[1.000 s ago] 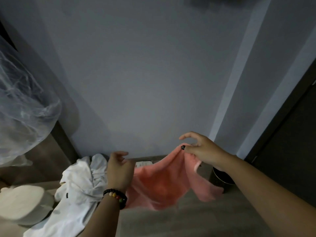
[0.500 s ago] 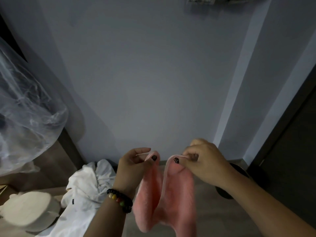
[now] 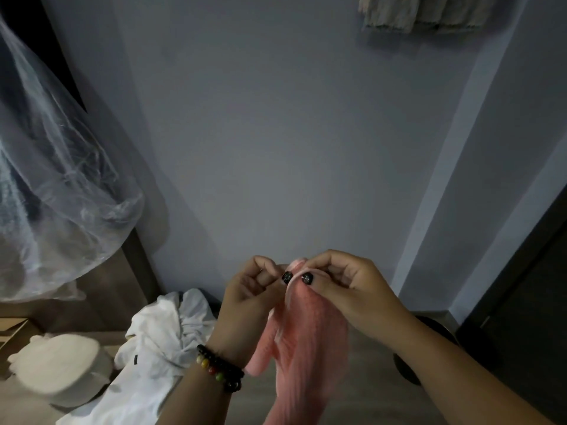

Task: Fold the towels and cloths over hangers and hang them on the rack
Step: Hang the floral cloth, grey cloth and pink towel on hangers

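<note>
Pink fluffy cloth (image 3: 310,342) hangs folded lengthwise in front of the person, its two top corners brought together and pinched side by side between both hands. The left hand (image 3: 248,299) has its grip clamped on the cloth's left corner, thumb with a dark painted nail pressing against the bent forefinger; a bracelet of black and coloured beads (image 3: 219,368) circles that wrist. The right hand (image 3: 343,283) has its grip clamped on the right corner in the same way, its thumb touching the left thumb. The cloth drops from the hands in two long folds down to the lower edge of the view, held up in the air above a wooden floor (image 3: 368,378). To the left on the floor lies a crumpled white garment (image 3: 159,342), and beside it a round cream-coloured cushion (image 3: 58,366). A sheer white net (image 3: 55,185) hangs at far left. High on the pale grey wall (image 3: 276,133), a beige fringed towel (image 3: 429,13) shows at the top edge
</note>
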`<state>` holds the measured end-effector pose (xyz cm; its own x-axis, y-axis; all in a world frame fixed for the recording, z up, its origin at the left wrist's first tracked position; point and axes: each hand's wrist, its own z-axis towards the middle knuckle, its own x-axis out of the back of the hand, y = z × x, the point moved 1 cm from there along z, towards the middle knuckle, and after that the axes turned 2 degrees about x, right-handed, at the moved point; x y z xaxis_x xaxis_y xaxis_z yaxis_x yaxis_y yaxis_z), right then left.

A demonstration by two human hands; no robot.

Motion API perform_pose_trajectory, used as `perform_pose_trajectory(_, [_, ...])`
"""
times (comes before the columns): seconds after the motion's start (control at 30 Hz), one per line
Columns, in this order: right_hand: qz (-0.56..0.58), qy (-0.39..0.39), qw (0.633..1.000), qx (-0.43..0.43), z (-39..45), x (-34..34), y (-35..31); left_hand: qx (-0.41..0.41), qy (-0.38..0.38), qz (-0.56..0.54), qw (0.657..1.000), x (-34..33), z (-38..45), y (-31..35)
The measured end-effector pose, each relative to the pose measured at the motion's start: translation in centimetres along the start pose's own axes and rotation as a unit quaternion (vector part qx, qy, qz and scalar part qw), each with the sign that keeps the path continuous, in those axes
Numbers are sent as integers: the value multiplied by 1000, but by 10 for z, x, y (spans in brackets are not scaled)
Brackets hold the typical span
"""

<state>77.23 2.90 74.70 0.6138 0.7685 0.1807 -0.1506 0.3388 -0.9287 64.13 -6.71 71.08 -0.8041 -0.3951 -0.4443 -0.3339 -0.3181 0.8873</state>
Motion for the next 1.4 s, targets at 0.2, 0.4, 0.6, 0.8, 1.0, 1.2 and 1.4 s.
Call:
perform_pose_trajectory(0.2, [-49,88,995,23,7,-9,0,-36,-7,27,999,4,-5,7])
perform_pose_trajectory(0.4, [-141,51,988,28,9,-9,1,-84,-9,89,992,8,-8,12])
perform_pose_trajectory(0.6, [-212,102,967,97,9,-12,-4,-179,37,215,959,5,-7,14])
perform_pose_trajectory(0.8, [-225,116,961,112,14,-8,-10,-230,15,318,920,17,-11,6])
perform_pose_trajectory(1.0, [-194,70,976,75,24,1,-15,-177,-1,390,904,32,-5,-29])
perform_pose_trajectory(1.2, [-180,49,982,17,37,15,-1,-40,-58,426,902,52,6,-74])
perform_pose_trajectory(1.4, [-193,24,981,11,49,39,-2,-34,-128,423,897,45,18,-66])
